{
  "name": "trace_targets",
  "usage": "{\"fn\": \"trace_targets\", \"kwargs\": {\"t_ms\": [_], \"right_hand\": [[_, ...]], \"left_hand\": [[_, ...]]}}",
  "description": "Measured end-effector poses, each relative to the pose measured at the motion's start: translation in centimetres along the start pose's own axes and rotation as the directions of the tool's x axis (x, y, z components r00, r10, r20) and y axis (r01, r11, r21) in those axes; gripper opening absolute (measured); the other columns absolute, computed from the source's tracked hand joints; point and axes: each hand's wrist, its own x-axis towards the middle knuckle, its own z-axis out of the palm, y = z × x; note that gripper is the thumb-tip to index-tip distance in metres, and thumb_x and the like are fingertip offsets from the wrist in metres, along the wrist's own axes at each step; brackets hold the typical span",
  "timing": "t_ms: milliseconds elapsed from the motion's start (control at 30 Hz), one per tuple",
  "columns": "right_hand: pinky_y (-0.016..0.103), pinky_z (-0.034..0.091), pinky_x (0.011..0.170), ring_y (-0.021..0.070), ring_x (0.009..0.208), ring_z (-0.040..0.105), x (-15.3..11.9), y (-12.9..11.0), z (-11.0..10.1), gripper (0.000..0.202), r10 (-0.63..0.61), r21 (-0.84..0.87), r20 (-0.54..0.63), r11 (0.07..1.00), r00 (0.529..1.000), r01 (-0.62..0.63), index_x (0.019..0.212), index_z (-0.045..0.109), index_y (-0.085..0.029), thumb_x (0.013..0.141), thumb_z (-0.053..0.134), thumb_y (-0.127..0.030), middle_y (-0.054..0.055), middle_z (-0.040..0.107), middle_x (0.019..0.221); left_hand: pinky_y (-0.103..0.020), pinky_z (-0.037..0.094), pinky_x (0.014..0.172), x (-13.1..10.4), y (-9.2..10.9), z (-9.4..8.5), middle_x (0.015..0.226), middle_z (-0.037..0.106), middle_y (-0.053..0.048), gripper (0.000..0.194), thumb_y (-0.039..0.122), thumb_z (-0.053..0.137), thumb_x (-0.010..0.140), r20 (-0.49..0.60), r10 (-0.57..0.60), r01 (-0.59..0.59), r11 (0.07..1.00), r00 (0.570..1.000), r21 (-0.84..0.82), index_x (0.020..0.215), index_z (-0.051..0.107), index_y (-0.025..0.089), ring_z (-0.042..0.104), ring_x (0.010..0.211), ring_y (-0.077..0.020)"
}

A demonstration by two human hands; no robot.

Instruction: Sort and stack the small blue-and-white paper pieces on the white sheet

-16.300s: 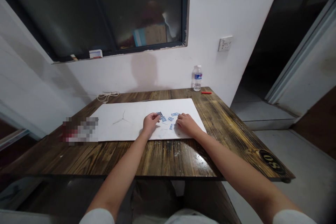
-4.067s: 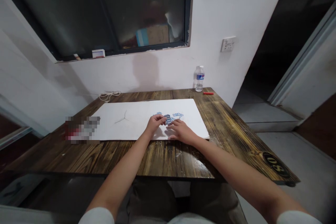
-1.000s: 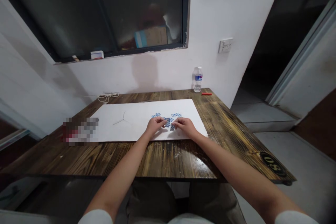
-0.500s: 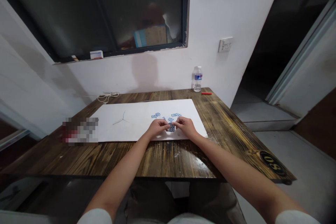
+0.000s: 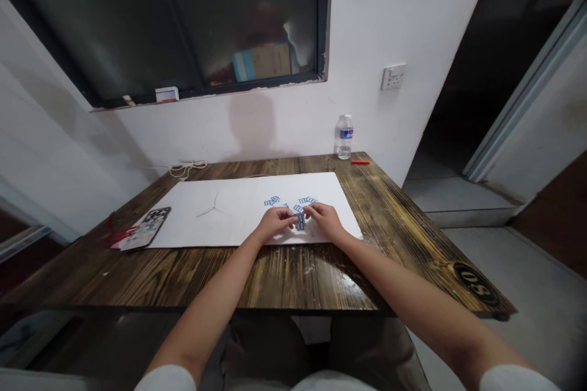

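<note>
A small upright stack of blue, ladder-like pieces (image 5: 299,223) stands on the white board (image 5: 243,226) between my hands. My left hand (image 5: 276,223) reaches it from the left, thumb and fingers pinched at its edge. Close to the top right of the stack, my right hand (image 5: 323,219) has its fingers drawn together; whatever is between their tips is too small to make out. Loose blue pieces of the same kind lie behind the hands, in a left group (image 5: 272,201) and a right group (image 5: 308,200).
A patterned phone (image 5: 149,228) and something red (image 5: 120,235) lie at the board's left end. Behind are a coiled white cable (image 5: 188,168), a water bottle (image 5: 345,137) and a red pen-like stick (image 5: 360,162). The wooden table (image 5: 293,281) meets the wall.
My right fingertips have moved slightly up and away from the stack, leaving more of it in sight. My left hand stays almost where it was.
</note>
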Motion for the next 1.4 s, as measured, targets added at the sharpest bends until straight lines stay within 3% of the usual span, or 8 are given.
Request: {"fn": "trace_targets", "kwargs": {"t_ms": [100, 233, 400, 667, 1000, 1400], "right_hand": [[0.031, 0.044, 0.083, 0.0209, 0.093, 0.061, 0.1, 0.1, -0.6, 0.022, 0.010, -0.176, -0.077, 0.984, 0.997, -0.023, 0.092, 0.069, -0.019, 0.087, 0.056, -0.035, 0.005, 0.072, 0.095], [0.033, 0.041, 0.090, 0.0249, 0.108, 0.054, 0.0, 0.5, -0.9, 0.039, 0.060, -0.463, -0.029, 0.884, 0.998, -0.066, 0.120, 0.061, -0.019, 0.082, 0.064, -0.029, 0.007, 0.068, 0.114], [0.032, 0.040, 0.089, 0.0257, 0.106, 0.055, -0.3, -0.2, -0.9, 0.036, 0.057, -0.665, 0.137, 0.745, 0.989, 0.049, 0.121, 0.062, -0.019, 0.086, 0.058, -0.027, 0.009, 0.069, 0.113], [0.026, 0.042, 0.080, 0.0196, 0.089, 0.063, 0.0, -0.9, -2.2, 0.035, 0.069, -0.693, 0.213, 0.714, 0.975, 0.101, 0.120, 0.064, -0.026, 0.086, 0.057, -0.024, 0.007, 0.069, 0.100], [0.027, 0.043, 0.082, 0.0222, 0.094, 0.064, 0.1, -1.5, -2.1, 0.035, 0.049, -0.737, 0.309, 0.644, 0.950, 0.207, 0.116, 0.068, -0.023, 0.086, 0.050, -0.016, 0.010, 0.072, 0.101], [0.028, 0.044, 0.084, 0.0203, 0.092, 0.064, 0.1, -1.1, -1.7, 0.042, -0.075, -0.669, 0.304, 0.693, 0.950, 0.269, 0.120, 0.065, -0.022, 0.083, 0.050, -0.010, 0.008, 0.071, 0.103]], "left_hand": [[-0.025, 0.044, 0.060, 0.3, -0.3, -0.2, 0.064, 0.066, -0.003, 0.036, 0.051, 0.071, 0.070, -0.098, -0.036, 0.035, 0.999, 0.995, -0.009, 0.071, 0.067, 0.015, 0.060, 0.060, -0.0142], [-0.027, 0.048, 0.059, 0.5, -0.6, -0.4, 0.064, 0.066, -0.003, 0.038, 0.052, 0.073, 0.066, -0.242, -0.062, 0.045, 0.996, 0.968, -0.075, 0.071, 0.066, 0.015, 0.059, 0.058, -0.0144], [-0.030, 0.052, 0.059, 0.6, -0.6, -0.5, 0.063, 0.065, -0.003, 0.041, 0.055, 0.074, 0.063, -0.327, -0.098, 0.059, 0.990, 0.940, -0.129, 0.070, 0.067, 0.015, 0.059, 0.058, -0.0150], [-0.030, 0.052, 0.058, 0.6, -0.6, -0.4, 0.063, 0.065, -0.002, 0.039, 0.052, 0.075, 0.063, -0.325, -0.107, 0.067, 0.989, 0.940, -0.131, 0.070, 0.067, 0.014, 0.058, 0.057, -0.0139], [-0.030, 0.052, 0.057, 0.6, -0.7, -0.4, 0.063, 0.065, -0.003, 0.041, 0.053, 0.075, 0.063, -0.334, -0.107, 0.067, 0.989, 0.936, -0.130, 0.070, 0.066, 0.014, 0.058, 0.057, -0.0143], [-0.029, 0.050, 0.057, 0.6, -0.5, -0.4, 0.063, 0.065, -0.003, 0.036, 0.050, 0.075, 0.064, -0.334, -0.114, 0.074, 0.989, 0.936, -0.130, 0.069, 0.067, 0.015, 0.057, 0.056, -0.0135]]}}
